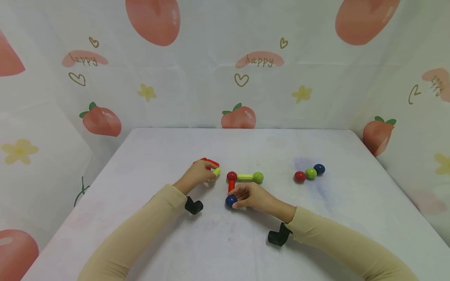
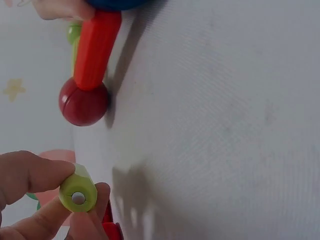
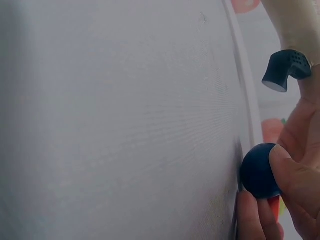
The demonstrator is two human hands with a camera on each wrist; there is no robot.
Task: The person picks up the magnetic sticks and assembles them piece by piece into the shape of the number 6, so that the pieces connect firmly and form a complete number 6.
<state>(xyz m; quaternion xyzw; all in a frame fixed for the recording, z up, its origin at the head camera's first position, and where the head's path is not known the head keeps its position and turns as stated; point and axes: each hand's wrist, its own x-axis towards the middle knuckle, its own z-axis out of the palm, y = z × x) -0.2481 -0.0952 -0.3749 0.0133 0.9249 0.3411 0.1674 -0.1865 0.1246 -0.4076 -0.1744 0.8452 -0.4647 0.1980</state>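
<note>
My left hand (image 1: 199,174) pinches a short yellow-green rod (image 2: 83,186) between thumb and fingers; a pale round core shows at its end in the left wrist view. With thumb and fingers my right hand (image 1: 258,198) grips a blue ball (image 1: 231,201) at the near end of a red rod (image 1: 231,186). That rod runs to a red ball (image 1: 232,176), from which another yellow-green rod (image 1: 245,177) leads right to a green ball (image 1: 258,177). Together these pieces form an L on the table. Red rods (image 1: 211,161) lie behind the left hand, partly hidden by it.
At the right of the white table (image 1: 225,249), a loose red ball (image 1: 300,176), a loose green ball (image 1: 311,173) and a loose blue ball (image 1: 319,169) lie in a slanting row. A patterned cloth (image 1: 197,78) hangs behind the table. Black wrist cameras (image 1: 277,237) sit under both sleeves.
</note>
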